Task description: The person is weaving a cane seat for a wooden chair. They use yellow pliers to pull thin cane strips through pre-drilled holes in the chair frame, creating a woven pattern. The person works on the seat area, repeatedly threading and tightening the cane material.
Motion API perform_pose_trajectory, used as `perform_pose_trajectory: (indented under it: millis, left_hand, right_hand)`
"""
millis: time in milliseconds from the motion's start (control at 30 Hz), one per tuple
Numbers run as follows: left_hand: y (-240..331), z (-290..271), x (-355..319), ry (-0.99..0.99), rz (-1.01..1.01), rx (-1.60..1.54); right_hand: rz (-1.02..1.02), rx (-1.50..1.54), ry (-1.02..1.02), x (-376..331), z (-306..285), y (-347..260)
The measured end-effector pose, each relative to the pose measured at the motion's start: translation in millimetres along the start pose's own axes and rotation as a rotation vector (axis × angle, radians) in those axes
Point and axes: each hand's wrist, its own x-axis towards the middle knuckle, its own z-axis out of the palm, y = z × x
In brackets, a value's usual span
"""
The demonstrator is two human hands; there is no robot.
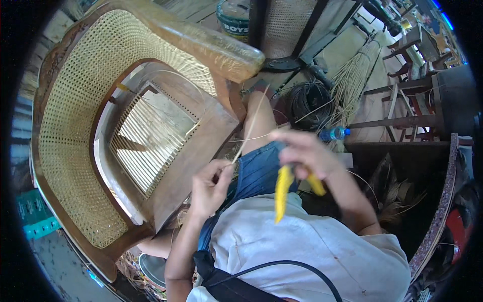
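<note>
My left hand (210,185) is closed, thumb and finger pinching a thin pale cane strand (252,123) that rises past my knee. My right hand (308,151), blurred by motion, is curled around a yellow-handled tool (284,194), which looks like pliers; its jaws are hidden. The fingertips of that hand are near a thin length of strand running leftward; I cannot tell if they grip it. To the left is a wooden armchair (176,171) with woven cane back and sides. Parallel cane strands (143,146) cross its open seat, and a small yellowish peg (122,87) sits at the seat's edge.
A coil of dark strands (308,103) and a bundle of pale cane (354,75) lie beyond my right hand, near a blue-capped bottle (334,133). A round bucket (235,20) stands behind the chair's arm. Wooden furniture (412,118) crowds the right.
</note>
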Motion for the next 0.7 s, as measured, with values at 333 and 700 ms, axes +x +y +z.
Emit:
perform_pose_trajectory:
  millis: [333, 700]
  left_hand:
    - [-10, 5, 1, -0.210, -0.196, -0.245]
    - [-9, 19, -4, -0.149, -0.012, -0.026]
  right_hand:
    - [-0.205, 0.060, 0.192, 42, -50, -3]
    - [0.098, 0.347, -0.193, 41, 35, 62]
